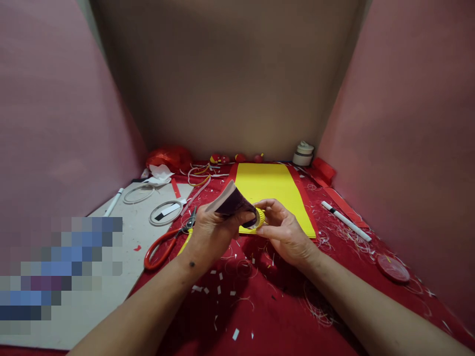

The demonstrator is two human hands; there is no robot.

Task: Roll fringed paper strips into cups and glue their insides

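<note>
My left hand (pixel 213 232) is closed around a bent, dark purple sheet (pixel 235 201) with a pale pinkish back. The sheet's lower end reaches a small round yellow piece with a ribbed edge (pixel 261 216). Thumb and fingers of my right hand (pixel 284 230) pinch that ribbed piece from the right; its inner side is mostly hidden. Both hands hover over the near end of a stack of yellow sheets (pixel 269 183) on a red backing. Beside my left wrist lie red-handled scissors (pixel 161 252).
Thread scraps and paper bits litter the red cloth (pixel 237 306). A grey board (pixel 111 267) at left carries wire rings (pixel 166 212). To the right are a white marker (pixel 346 221) and a round clear lid (pixel 393 268). Small red figures (pixel 240 157) and a white jar (pixel 303 154) stand behind.
</note>
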